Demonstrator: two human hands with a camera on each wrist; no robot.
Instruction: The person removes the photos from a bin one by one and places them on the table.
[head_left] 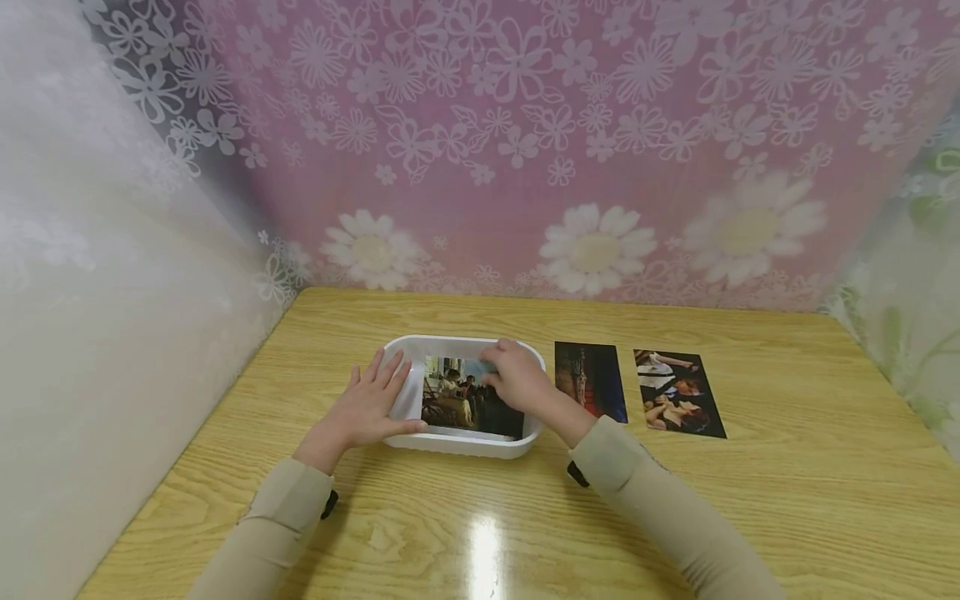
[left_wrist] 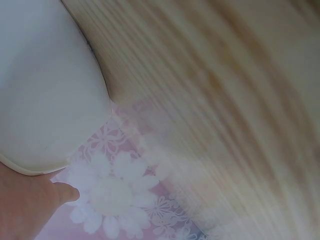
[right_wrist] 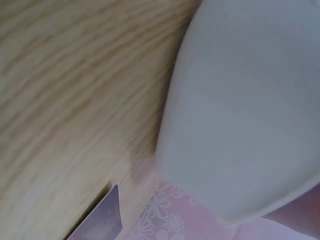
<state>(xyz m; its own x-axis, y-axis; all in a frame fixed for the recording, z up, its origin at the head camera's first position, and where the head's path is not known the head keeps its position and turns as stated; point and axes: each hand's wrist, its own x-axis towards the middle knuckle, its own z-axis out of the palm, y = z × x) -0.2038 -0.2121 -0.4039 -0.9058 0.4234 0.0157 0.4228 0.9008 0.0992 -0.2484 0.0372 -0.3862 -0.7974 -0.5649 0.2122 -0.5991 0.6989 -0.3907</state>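
A white plastic tray [head_left: 465, 447] stands on the table, with a photo print [head_left: 465, 400] of several figures inside it. My left hand [head_left: 366, 408] rests at the tray's left end, fingers spread over the far left rim and thumb along the near rim. In the left wrist view, part of that hand [left_wrist: 25, 202] shows beside the white tray wall [left_wrist: 45, 90]. My right hand [head_left: 525, 379] reaches over the right end, with bent fingers and thumb pinching the photo print near its far right part, which the hand covers. The right wrist view shows mostly the tray's outer wall [right_wrist: 240, 110].
Right of the tray, a dark print [head_left: 588, 375] lies on the wood-grain table [head_left: 420, 533]. Farther right lies another print with figures [head_left: 678, 392]. A pink flowered cloth [head_left: 480, 167] hangs behind the table, and a pale curtain [head_left: 135, 292] hangs along the left edge.
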